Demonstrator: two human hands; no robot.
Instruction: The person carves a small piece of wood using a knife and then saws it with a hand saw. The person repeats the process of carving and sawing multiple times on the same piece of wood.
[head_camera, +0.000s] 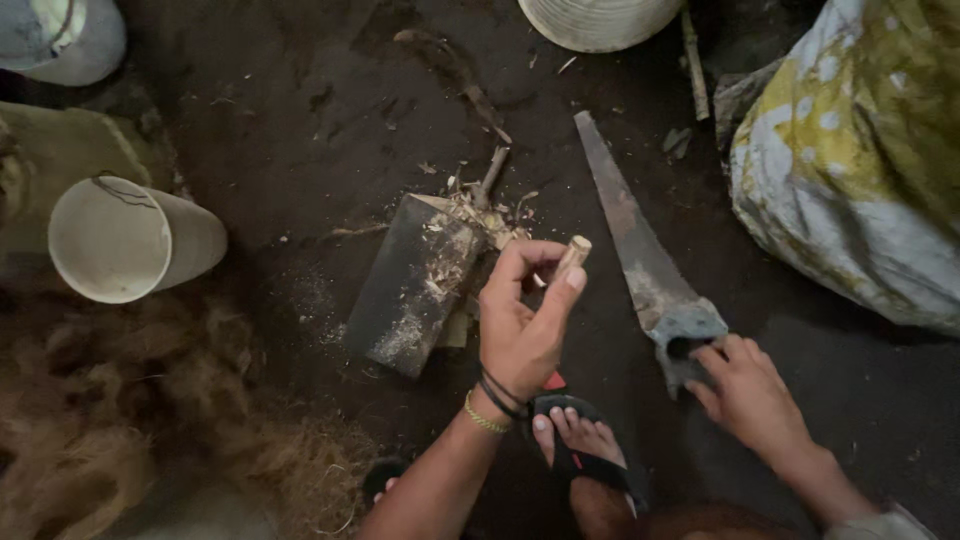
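Left hand (522, 318) raised, fingers pinched shut around short wooden peg (573, 251), above dark wooden block (415, 287) strewn with shavings. Right hand (745, 392) loosely curled, fingertips touching handle of hand saw (645, 262) lying flat on dirt floor (300, 110). Sandalled foot (580, 445) between hands.
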